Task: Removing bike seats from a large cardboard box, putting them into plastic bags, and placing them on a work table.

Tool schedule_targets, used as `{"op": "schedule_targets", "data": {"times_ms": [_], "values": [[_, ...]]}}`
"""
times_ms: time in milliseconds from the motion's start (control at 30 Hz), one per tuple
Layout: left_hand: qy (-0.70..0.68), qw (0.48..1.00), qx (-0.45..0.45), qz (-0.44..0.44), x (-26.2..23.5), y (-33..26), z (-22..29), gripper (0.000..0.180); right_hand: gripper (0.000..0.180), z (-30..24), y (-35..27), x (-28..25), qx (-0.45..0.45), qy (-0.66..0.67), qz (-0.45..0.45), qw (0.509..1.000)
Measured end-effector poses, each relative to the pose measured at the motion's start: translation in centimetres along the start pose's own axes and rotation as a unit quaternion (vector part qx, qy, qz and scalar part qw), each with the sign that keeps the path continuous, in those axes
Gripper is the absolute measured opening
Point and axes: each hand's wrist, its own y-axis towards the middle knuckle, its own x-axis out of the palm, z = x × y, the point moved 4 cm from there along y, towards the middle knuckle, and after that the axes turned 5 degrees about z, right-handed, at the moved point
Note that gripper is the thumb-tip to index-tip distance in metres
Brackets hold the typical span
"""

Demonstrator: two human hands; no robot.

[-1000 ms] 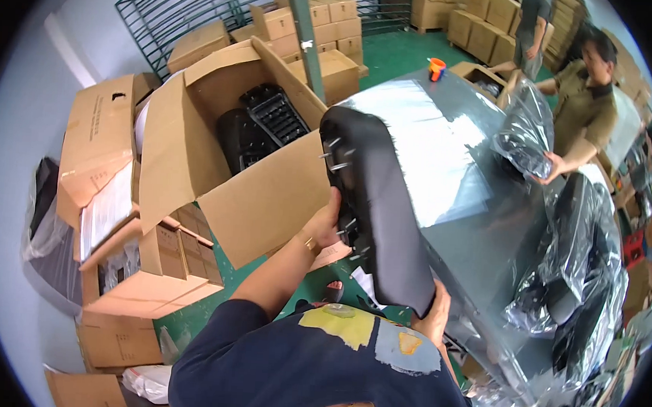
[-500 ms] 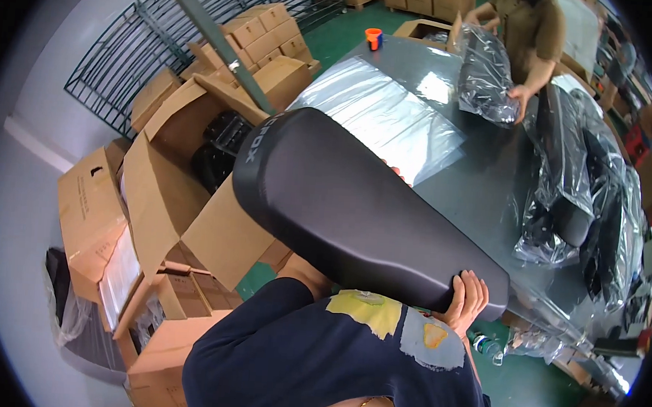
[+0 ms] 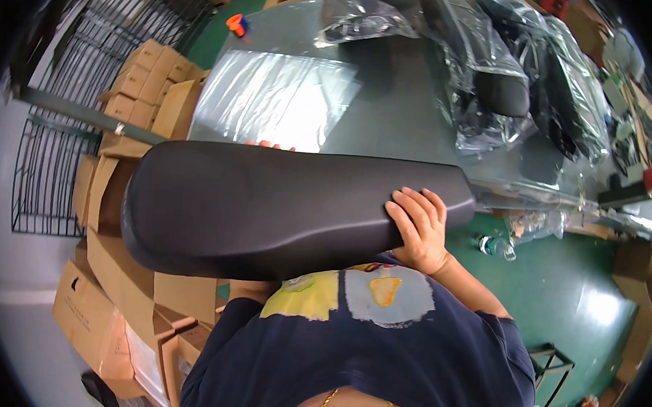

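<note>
Standing at far left is a dark metal rack [image 3: 59,165]. Lower down, a brown carton [image 3: 91,320] with a hole; white sheets [image 3: 144,368] show at its side. Next, a large open carton [image 3: 117,265], flaps spread; its inside is mostly hidden, contents cannot be told. Above it, small stacked boxes [image 3: 143,73].

On the table [image 3: 391,122], near its far left corner, an orange-and-blue cup [image 3: 237,24]; contents not discernible. Flat clear plastic [image 3: 273,96] lies to its right.

Black padded seat [image 3: 281,208] is held crosswise before the chest, broad end left, overlapping the open carton in view. Left hand [image 3: 265,144]: only fingertips show at the seat's far edge; the rest is hidden, so degree of closure cannot be told.

Top centre, a clear bag [image 3: 363,19] with dark contents. Right hand [image 3: 422,235]: fingers bent over the seat's narrow end, gripping it. Beyond, on the table's right, clear bags [image 3: 490,87] enclose black seats. Clear bottle [image 3: 496,247] lies on the green floor [image 3: 560,285]; fill unclear.
</note>
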Motion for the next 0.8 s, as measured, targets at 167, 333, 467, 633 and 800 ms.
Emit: {"op": "schedule_targets", "data": {"times_ms": [167,333,467,633,800], "values": [[0.011,0.988,-0.135,0.081,-3.3,0.3,-1.1,0.052,0.076,3.4,0.9,0.5,0.115,0.096,-0.1,0.984],[0.081,0.976,-0.004,0.2,-7.1,3.7,0.6,0.081,0.072,5.9,0.6,0.6,0.237,0.18,-0.184,0.937],[0.111,0.956,-0.036,0.269,-6.2,6.7,0.8,0.073,0.068,6.1,1.6,1.7,0.314,0.187,-0.183,0.912],[0.021,0.996,-0.056,0.065,0.6,12.2,8.7,0.045,0.078,5.7,8.6,4.0,0.2,0.158,-0.111,0.961],[0.462,0.886,0.029,-0.017,1.0,13.3,10.1,0.039,0.07,9.8,13.5,9.9,-0.029,0.027,0.044,0.998]]}}
